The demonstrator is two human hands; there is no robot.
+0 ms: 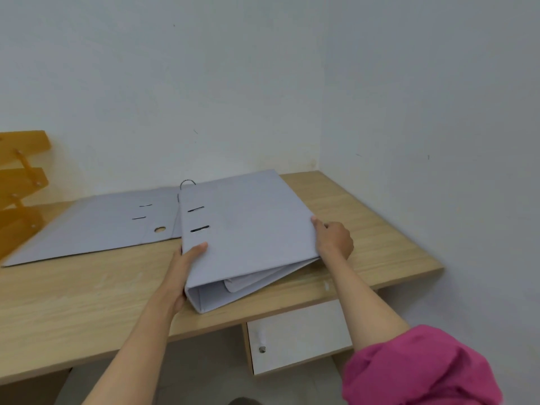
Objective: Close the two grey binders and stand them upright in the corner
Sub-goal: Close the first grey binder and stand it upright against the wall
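Two grey binders lie on a wooden desk [73,305]. The near binder [248,229] is folded nearly shut, its cover slightly raised over white sheets at the front, spine toward me on the left. My left hand [181,273] grips its spine edge, thumb on the cover. My right hand [333,238] holds the cover's right edge. The far binder [96,223] lies open and flat at the left, partly under the near one, with a metal ring [187,182] sticking up behind.
The desk meets two white walls in a corner [318,171] at the back right. An orange wooden rack [20,182] stands at the far left. A white drawer front with a knob [295,337] sits below the desk's front edge.
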